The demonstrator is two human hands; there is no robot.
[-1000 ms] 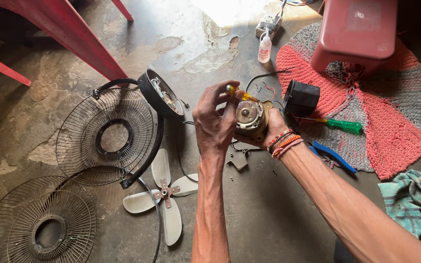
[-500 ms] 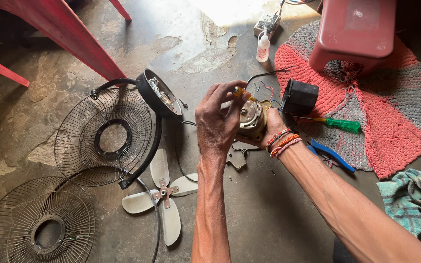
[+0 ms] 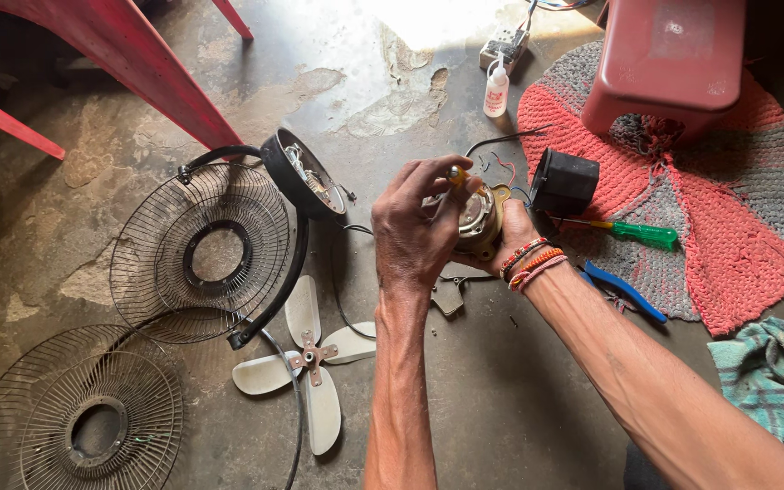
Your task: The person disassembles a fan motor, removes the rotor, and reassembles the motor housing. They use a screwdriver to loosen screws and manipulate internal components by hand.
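From the head camera, you hold a small fan motor (image 3: 475, 220) up in front of you, above the concrete floor (image 3: 519, 381). Your right hand (image 3: 512, 238) cups it from underneath and behind, its grip clenched around the brass-coloured body, with beaded bracelets (image 3: 530, 263) on that wrist. Your left hand (image 3: 417, 231) comes over the front of the motor, the fingers (image 3: 437, 177) curled over its top edge and the grip closed on the motor too; a yellow tip shows just above your fingertips, though whether it belongs to a tool or to the motor you cannot tell. Thin wires (image 3: 501, 168) trail from the motor toward a black boxy housing (image 3: 563, 181) that sits at the edge of a red and grey woven mat (image 3: 737, 218).

On the mat lie a green-handled screwdriver (image 3: 641, 233) and, just beside its edge, blue-handled pliers (image 3: 623, 290). A red plastic stool (image 3: 669, 59) stands on the far part of the mat, and a small white bottle (image 3: 496, 91) stands on the floor near it. A checked cloth (image 3: 769, 367) lies crumpled at your right.

To your left lie the black rear fan casing (image 3: 301, 172), two wire fan guards (image 3: 197, 254) (image 3: 74, 417), and a white fan blade (image 3: 306, 363) flat on the floor between them and your left forearm. Red chair legs (image 3: 138, 54) cross the upper left corner.
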